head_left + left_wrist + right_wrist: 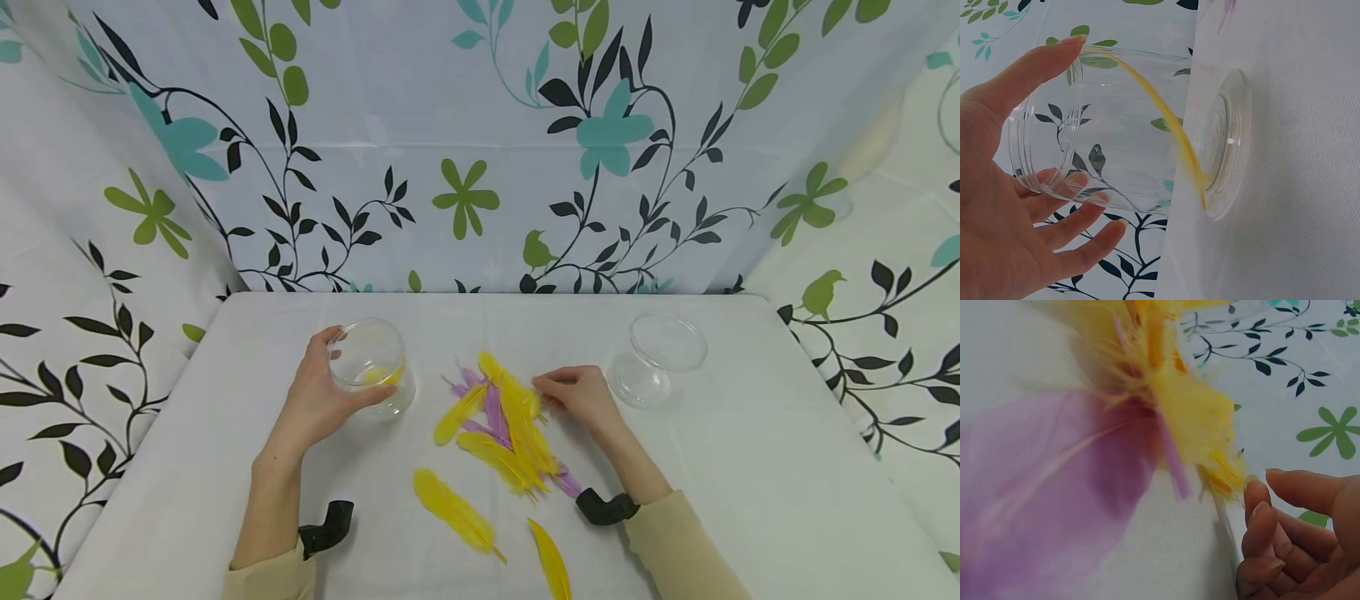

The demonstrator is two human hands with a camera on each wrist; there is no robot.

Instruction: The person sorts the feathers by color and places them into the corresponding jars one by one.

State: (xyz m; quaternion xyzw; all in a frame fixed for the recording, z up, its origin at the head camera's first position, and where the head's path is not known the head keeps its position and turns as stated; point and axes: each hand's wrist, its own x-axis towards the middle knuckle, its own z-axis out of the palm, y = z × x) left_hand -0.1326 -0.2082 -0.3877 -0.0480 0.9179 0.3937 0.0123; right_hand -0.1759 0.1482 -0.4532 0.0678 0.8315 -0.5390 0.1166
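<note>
My left hand (318, 392) grips a clear glass jar (1129, 137) near its rim, thumb on one side and fingers on the other. Inside the jar a yellow feather (1169, 115) curves along the wall down to the base. My right hand (581, 400) is at the right edge of a pile of yellow feathers (517, 408) and purple feathers (492, 412). In the right wrist view its fingers (1260, 515) are bent, the index fingertip right at a yellow tuft, with a small gap to the thumb.
A second clear glass jar (641, 379) stands at the right rear. Two separate yellow feathers, one (453, 508) below the pile and another (550, 558) near the front, lie on the white table (750, 467). Patterned curtains (360, 125) enclose the back and sides.
</note>
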